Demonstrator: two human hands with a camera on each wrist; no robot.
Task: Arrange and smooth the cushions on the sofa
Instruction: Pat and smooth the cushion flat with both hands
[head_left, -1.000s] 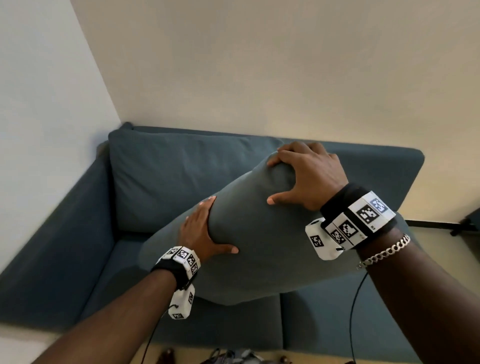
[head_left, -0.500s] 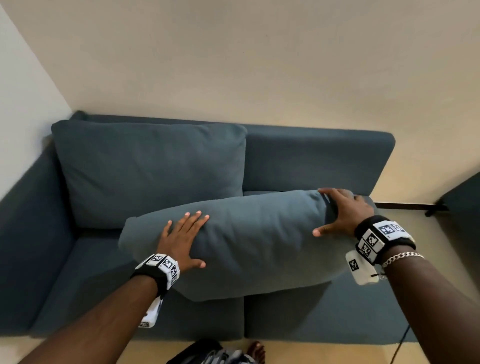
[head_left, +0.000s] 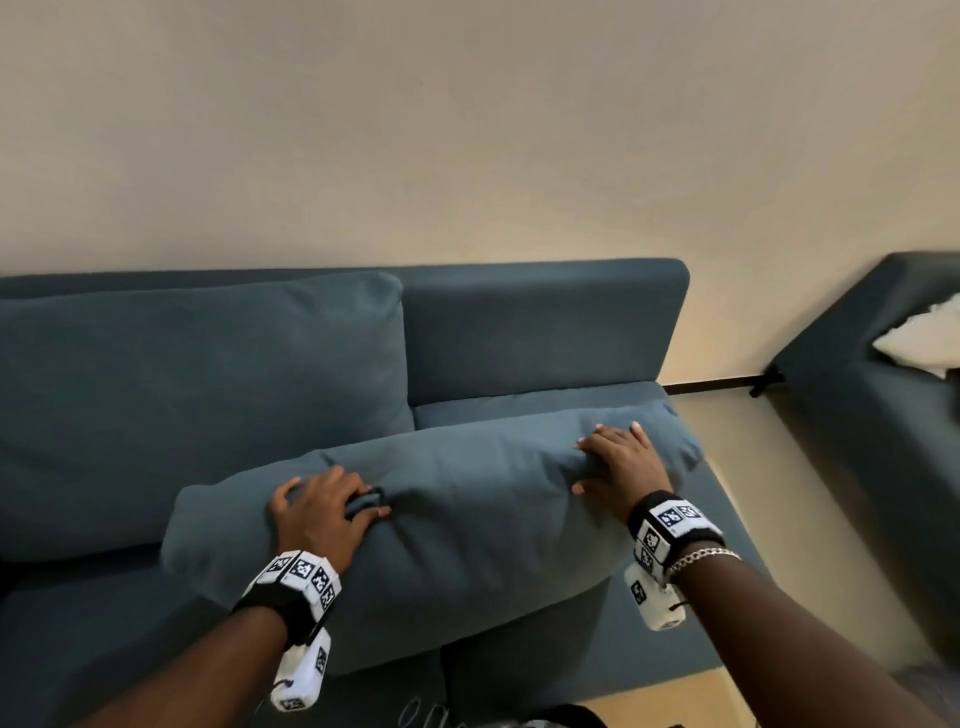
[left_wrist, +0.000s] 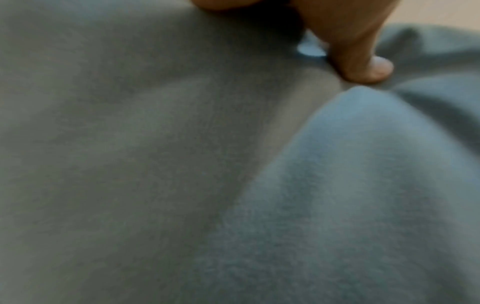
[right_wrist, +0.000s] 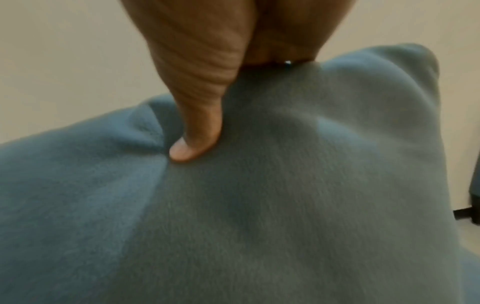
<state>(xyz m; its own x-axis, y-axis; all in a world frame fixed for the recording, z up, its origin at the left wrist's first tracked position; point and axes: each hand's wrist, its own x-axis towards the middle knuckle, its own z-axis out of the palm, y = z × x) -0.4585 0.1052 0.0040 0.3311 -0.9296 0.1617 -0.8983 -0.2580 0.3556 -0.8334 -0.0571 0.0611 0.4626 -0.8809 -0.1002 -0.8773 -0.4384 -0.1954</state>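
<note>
The loose back cushion (head_left: 467, 525) lay lengthwise across the seat of the blue sofa (head_left: 545, 332), its long body running from near left to far right, its near edge overhanging the seat front. Its underside and the seat cushions beneath it were mostly hidden. It was a plump, soft rectangle in teal-blue woven fabric with a faint nap, creased where the hands dug in.

The left hand (head_left: 319, 512) sat on the cushion's left half, palm down, its fingers (head_left: 358, 501) curled and bunching a fold of cover between fingers and thumb. In the left wrist view only the thumb tip (left_wrist: 369, 67) was plain, pressed into the cloth; the rest was blurred fabric. The right hand (head_left: 621, 465) gripped the far right end near the corner, fingers (head_left: 613, 434) bent over the top edge and thumb (right_wrist: 197, 131) sunk into the near face, pinching up a ridge of fabric; the other fingertips were hidden behind that ridge in the right wrist view. Both forearms reached forward from the bottom of the frame, cut off at the elbows, each carrying a black wrist band with checkered markers.

A second back cushion (head_left: 202, 395) stood upright against the backrest on the left. At the far right edge, another dark sofa (head_left: 852, 415) was cropped, with a white pillow (head_left: 919, 343) partly out of view.
</note>
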